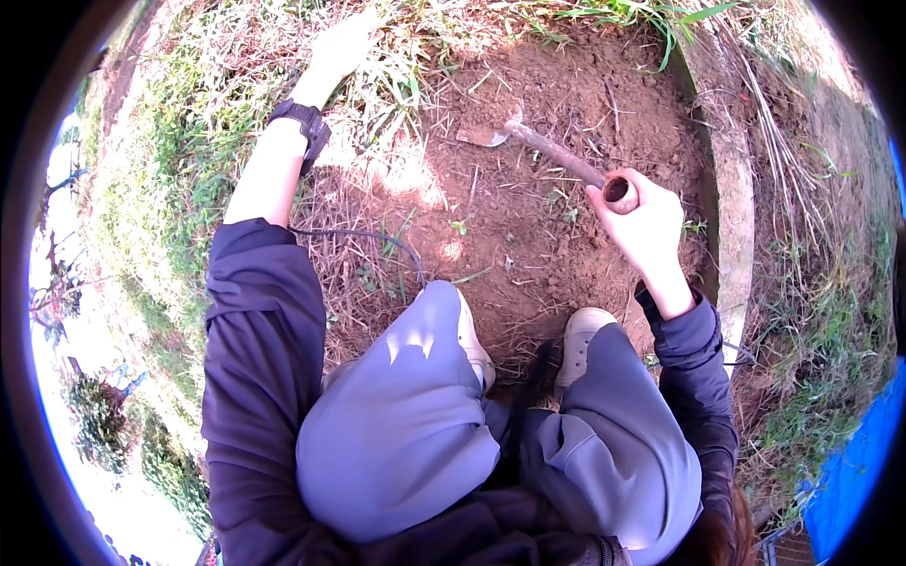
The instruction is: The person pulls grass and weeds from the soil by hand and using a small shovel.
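Note:
My right hand [648,216] is closed around the butt of a hand hoe's handle, whose hollow round end faces up at me. The hoe [559,157] has a rusty brown shaft slanting away to the upper left. Its metal blade [485,134] rests on or just above the reddish-brown soil [524,233]; I cannot tell which. At the upper left, my left hand [347,42] reaches into a patch of dry and green grass [396,85]. Bright sun washes out its fingers, so whether they grip any stalks is not visible. A black watch-like band [304,127] circles that wrist.
A concrete edging strip [732,191] borders the soil on the right, with dry stalks [786,141] beyond it. My two light-coloured clogs [584,339] stand on the ground below. A thin black cord [368,235] runs from my left sleeve toward my knee. Blue sheeting [853,474] shows at lower right.

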The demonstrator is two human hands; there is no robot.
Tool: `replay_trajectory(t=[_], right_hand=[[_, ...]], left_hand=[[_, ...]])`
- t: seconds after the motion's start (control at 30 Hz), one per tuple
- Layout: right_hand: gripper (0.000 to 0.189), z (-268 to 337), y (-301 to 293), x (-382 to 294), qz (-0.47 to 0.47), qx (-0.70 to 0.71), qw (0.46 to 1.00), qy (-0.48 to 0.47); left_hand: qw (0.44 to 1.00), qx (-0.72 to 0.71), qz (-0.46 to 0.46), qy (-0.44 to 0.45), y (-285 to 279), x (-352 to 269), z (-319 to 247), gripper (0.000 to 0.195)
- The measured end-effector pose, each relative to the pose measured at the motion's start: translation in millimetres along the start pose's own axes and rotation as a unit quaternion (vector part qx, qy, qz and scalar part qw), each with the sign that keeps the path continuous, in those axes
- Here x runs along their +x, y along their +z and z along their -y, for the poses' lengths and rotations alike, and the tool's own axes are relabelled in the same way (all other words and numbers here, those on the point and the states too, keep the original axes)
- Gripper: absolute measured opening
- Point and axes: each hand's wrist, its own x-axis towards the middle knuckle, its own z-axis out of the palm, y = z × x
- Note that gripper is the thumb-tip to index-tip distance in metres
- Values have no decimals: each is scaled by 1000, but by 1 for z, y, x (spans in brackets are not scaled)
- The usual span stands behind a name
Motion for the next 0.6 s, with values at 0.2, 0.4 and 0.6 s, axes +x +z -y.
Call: replay_trajectory(t=[0.2, 0.4, 0.6], right_hand=[[21, 47, -39, 2, 57, -21, 998, 4], [22, 56, 92, 42, 9, 14, 1000, 18], [23, 38, 95, 31, -30, 78, 996, -8]], left_hand=[[1000, -11, -5, -22, 14, 0, -4, 45], [992, -89, 74, -50, -10, 6, -14, 56], [951, -238, 148, -131, -68, -1, -31, 71]])
